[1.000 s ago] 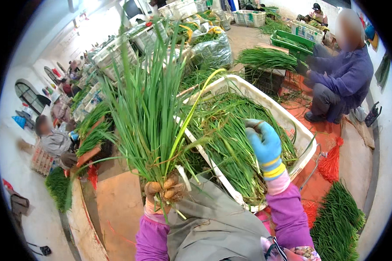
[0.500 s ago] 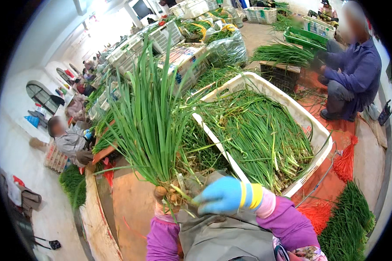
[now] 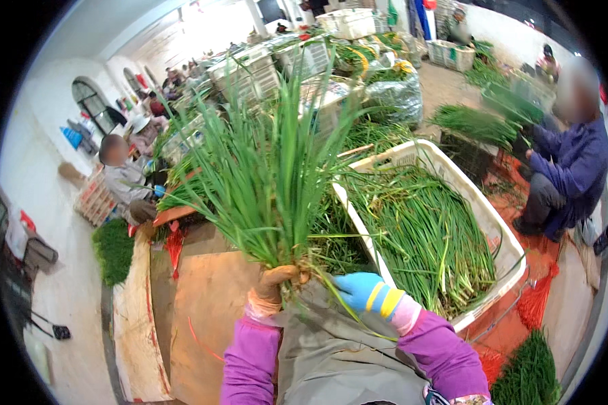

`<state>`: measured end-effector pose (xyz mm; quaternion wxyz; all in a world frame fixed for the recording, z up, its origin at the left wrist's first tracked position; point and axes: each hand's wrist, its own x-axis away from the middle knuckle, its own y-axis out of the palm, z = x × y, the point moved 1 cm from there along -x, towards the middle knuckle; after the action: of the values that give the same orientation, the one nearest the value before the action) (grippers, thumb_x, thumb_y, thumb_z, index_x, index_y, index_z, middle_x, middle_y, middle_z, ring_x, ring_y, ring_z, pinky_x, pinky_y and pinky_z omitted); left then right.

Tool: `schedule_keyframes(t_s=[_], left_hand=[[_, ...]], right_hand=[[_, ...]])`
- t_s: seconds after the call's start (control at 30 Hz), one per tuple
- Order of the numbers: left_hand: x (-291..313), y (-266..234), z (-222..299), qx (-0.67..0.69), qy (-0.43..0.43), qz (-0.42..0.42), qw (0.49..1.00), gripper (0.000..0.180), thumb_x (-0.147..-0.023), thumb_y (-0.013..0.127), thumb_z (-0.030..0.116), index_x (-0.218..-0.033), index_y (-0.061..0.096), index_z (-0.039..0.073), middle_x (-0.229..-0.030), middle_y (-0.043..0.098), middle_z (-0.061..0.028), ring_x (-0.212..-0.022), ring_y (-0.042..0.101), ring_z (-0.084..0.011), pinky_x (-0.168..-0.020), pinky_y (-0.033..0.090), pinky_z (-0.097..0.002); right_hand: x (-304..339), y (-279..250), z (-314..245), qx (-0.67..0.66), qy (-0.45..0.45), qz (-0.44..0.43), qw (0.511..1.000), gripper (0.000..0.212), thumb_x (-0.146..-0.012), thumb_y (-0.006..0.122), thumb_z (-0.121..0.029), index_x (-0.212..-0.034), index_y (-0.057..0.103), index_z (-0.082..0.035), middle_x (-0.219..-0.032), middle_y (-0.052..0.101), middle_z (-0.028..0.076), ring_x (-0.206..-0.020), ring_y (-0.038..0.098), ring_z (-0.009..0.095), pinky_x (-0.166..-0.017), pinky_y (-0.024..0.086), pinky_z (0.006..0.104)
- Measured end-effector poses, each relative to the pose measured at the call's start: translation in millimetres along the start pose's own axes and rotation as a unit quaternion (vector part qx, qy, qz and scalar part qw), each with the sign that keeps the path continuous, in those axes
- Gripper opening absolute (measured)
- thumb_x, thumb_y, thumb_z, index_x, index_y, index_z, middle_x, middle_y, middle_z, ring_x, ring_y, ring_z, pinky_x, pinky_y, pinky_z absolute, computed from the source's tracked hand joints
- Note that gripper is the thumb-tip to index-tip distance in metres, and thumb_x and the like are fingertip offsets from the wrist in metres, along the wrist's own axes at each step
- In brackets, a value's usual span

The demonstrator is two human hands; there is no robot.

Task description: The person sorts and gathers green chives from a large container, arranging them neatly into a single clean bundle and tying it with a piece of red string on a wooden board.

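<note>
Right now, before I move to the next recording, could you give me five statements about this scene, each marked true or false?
1. The left hand grips a bunch of green stalks. True.
2. The right hand wears a red glove. False: it is blue with yellow bands.
3. The white crate is right of the bunch. True.
4. That crate is empty. False: greens lie in it.
5. The person's own sleeves are purple. True.
</note>
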<state>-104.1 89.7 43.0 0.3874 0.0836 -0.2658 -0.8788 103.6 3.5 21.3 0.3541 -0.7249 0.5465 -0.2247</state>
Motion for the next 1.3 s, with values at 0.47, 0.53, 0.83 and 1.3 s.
schedule_keyframes(t_s=[0.47,0.53,0.83,1.3], left_hand=[[-9,41,-11,-0.405,-0.013,0.097,0.909,0.046,-0.078,0.068,0.012,-0.120,0.051,0.004,-0.102,0.064,-0.0068,-0.091,0.061,-0.0198,-0.078,0.050,-0.0318],[-19,29,-12,-0.451,0.119,0.054,0.883,0.062,-0.078,0.065,0.022,-0.131,0.040,0.003,-0.121,0.055,-0.0140,-0.099,0.059,-0.0261,-0.082,0.048,-0.0358],[-27,74,9,-0.714,-0.083,0.169,0.674,0.092,-0.070,0.059,0.015,-0.142,0.004,-0.001,-0.091,0.063,-0.0224,-0.081,0.064,-0.0353,-0.072,0.050,-0.0405],[-31,61,-34,-0.777,0.024,0.211,0.593,0.096,-0.070,0.063,0.012,-0.144,0.003,0.005,-0.086,0.060,-0.0201,-0.073,0.062,-0.0335,-0.063,0.051,-0.0404]], right_hand=[[-66,-45,-22,-0.621,-0.087,0.197,0.753,0.076,-0.071,0.077,-0.028,-0.132,0.039,-0.005,-0.123,0.052,0.006,-0.111,0.049,0.021,-0.093,0.040,0.0354],[-70,-37,-12,-0.686,-0.107,0.160,0.701,0.074,-0.072,0.075,-0.022,-0.133,0.036,-0.003,-0.126,0.050,0.008,-0.112,0.049,0.021,-0.098,0.036,0.0347],[-59,21,45,-0.781,-0.105,0.176,0.590,0.057,-0.077,0.071,-0.030,-0.124,0.047,-0.008,-0.117,0.056,0.005,-0.107,0.053,0.022,-0.091,0.046,0.0374],[-60,-7,28,-0.801,-0.073,0.231,0.548,0.063,-0.073,0.075,-0.035,-0.123,0.050,-0.007,-0.114,0.058,0.007,-0.100,0.057,0.025,-0.089,0.048,0.0414]])
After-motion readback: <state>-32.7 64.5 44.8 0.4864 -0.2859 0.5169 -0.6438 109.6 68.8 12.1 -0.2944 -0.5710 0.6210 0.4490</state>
